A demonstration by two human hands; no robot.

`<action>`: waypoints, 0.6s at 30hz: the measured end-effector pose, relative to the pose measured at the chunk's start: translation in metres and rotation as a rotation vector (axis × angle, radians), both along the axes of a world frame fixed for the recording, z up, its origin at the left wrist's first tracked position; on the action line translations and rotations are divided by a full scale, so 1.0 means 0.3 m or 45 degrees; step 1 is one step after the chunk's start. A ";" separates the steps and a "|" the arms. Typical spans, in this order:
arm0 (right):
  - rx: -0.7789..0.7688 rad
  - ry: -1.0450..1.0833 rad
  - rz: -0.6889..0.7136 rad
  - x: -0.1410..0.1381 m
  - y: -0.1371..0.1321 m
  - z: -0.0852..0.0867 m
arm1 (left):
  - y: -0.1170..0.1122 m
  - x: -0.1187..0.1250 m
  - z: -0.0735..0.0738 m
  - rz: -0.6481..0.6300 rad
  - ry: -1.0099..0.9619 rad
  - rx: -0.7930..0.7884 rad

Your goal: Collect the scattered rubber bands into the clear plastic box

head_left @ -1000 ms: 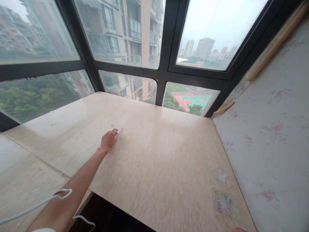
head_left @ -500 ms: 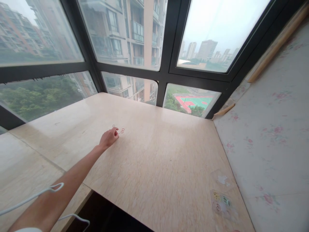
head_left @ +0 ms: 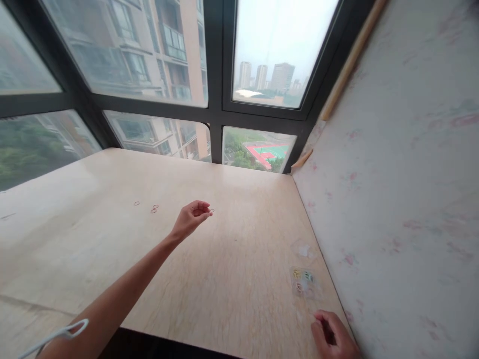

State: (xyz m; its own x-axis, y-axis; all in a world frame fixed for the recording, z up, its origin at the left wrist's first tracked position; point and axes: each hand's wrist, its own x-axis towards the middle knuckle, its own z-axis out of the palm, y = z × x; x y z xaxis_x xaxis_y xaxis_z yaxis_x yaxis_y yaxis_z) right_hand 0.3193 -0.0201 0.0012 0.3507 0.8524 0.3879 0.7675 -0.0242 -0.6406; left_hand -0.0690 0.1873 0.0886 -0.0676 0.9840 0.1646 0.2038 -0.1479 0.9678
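My left hand is over the middle of the counter, thumb and fingertips pinched on a small hair tie. To its left on the counter lie two reddish hair ties close together and a single hair tie farther left. Near the wall at the lower right, my right hand is curled closed, and whatever its fingers may hold is hidden. Just beyond that hand stands an open clear plastic box with yellow, green and pink hair ties inside.
The pale stone counter runs back to dark-framed windows. A wall with floral paper bounds the right side. A white looped cord crosses my left forearm, and a dark gap opens below the counter's front edge.
My left hand has moved right, away from the hair ties on the counter, with one hair tie in its fingertips. My right hand has come into view, and the camera has turned right.
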 end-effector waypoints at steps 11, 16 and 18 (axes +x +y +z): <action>-0.047 -0.106 0.136 -0.001 -0.003 0.022 | -0.104 0.566 -0.020 -0.596 -0.059 -0.044; -0.064 -0.071 0.132 -0.004 -0.001 0.017 | -0.197 0.755 -0.061 -0.812 0.200 0.130; -0.066 -0.062 0.136 -0.006 0.001 0.021 | -0.221 0.799 -0.074 -0.877 0.329 0.178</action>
State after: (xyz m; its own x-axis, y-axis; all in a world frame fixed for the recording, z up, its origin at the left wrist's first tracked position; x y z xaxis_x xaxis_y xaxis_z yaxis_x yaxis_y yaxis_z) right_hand 0.3176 -0.0199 0.0076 0.2387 0.9034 0.3563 0.7974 0.0271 -0.6028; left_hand 0.1708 0.1211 0.0664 0.6139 0.7585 0.2184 0.2393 -0.4425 0.8643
